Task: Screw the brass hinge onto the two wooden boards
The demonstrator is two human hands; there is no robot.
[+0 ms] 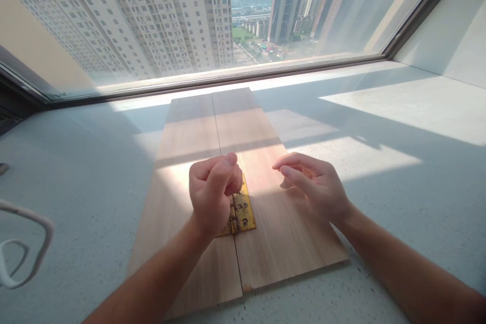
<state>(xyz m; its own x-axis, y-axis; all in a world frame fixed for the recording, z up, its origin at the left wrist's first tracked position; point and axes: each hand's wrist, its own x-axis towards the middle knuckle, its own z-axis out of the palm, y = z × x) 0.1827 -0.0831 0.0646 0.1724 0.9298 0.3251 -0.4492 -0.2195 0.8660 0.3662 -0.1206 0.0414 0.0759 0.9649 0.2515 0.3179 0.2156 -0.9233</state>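
Note:
Two pale wooden boards, the left board (178, 131) and the right board (281, 223), lie side by side with a narrow seam between them. A worn yellow metal hinge (248, 212) spans the seam, with screws showing in its right leaf; its left part is mostly covered. Over the hinge, my left hand (212, 192) is closed in a fist, thumb on top; what it holds, if anything, is hidden. My right hand (311, 182) hovers over the right board's edge, fingers loosely curved and thumb slightly apart from the index finger. Nothing shows between them.
Beneath the boards is a pale speckled sill (94, 172) with bands of sun and shadow. A white looped cable (47, 235) lies at the left edge. Behind the boards runs a dark window frame (243, 81), with tall buildings outside.

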